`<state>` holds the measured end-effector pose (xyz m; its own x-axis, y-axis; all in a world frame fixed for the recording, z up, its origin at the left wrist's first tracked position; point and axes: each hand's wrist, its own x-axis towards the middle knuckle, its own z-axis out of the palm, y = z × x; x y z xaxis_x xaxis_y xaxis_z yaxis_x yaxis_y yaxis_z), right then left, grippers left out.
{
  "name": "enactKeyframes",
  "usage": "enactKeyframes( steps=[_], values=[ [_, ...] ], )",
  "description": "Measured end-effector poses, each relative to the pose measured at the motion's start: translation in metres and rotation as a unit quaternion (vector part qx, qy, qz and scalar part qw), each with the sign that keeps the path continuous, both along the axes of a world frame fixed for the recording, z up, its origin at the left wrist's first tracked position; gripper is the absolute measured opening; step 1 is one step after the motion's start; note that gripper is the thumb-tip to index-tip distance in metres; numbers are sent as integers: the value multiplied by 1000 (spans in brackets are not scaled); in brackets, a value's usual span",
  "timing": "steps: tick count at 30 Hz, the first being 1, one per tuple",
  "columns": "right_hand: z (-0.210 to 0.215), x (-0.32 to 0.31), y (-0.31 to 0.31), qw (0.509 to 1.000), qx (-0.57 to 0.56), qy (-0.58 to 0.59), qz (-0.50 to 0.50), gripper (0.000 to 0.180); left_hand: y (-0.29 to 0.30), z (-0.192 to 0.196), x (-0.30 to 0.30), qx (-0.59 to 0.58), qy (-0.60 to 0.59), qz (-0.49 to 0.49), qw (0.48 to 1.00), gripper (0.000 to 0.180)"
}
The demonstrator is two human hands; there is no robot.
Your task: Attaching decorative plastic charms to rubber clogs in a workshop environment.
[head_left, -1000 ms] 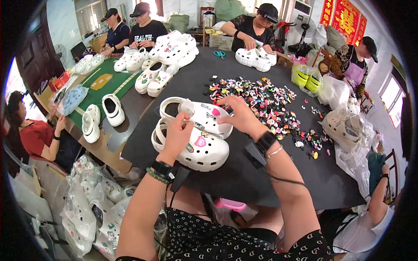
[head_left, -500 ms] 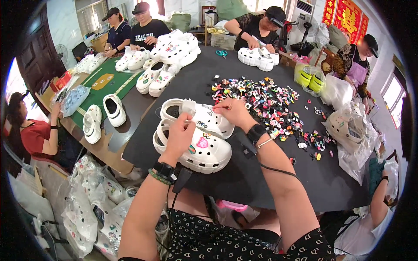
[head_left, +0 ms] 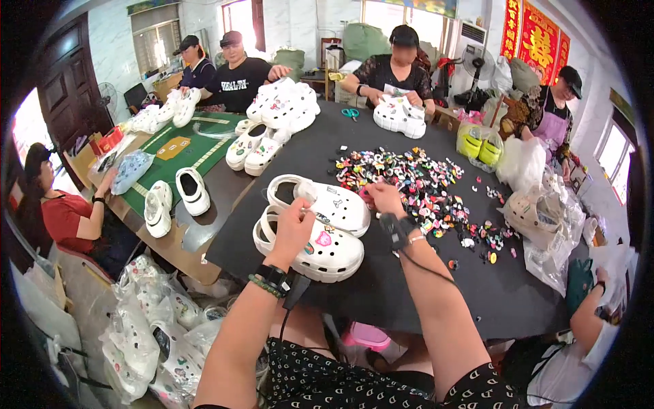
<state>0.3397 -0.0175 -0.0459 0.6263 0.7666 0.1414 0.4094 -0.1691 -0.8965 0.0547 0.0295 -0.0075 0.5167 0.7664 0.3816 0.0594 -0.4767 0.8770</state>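
Observation:
Two white clogs lie side by side on the black table (head_left: 409, 293) in front of me. My left hand (head_left: 294, 228) rests on the near clog (head_left: 327, 252), which carries a pink charm and other small charms. My right hand (head_left: 383, 198) sits at the toe of the far clog (head_left: 330, 204), fingers pinched on a small pink charm. Beyond that hand spreads a pile of colourful charms (head_left: 415, 180). Both wrists wear bands with a cable.
More white clogs (head_left: 283, 109) are heaped at the far side, and two lie on a green mat (head_left: 174, 150) at left. Several people sit around the table. Bags of clogs (head_left: 146, 327) stand on the floor at left; plastic bags (head_left: 538, 204) at right.
My right hand has shifted from above the far clog's top toward its toe, near the charm pile. My left hand stays on the near clog.

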Motion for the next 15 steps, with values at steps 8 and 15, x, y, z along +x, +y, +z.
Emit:
enactKeyframes(
  steps=[8,15],
  values=[
    [21,-9,-75,896,-62,-440,-17,21,9,-9,-15,80,3,57,995,30],
    [18,-49,-135,898,-93,-427,-51,10,-2,11,-19,13,73,72,995,41]
  ],
)
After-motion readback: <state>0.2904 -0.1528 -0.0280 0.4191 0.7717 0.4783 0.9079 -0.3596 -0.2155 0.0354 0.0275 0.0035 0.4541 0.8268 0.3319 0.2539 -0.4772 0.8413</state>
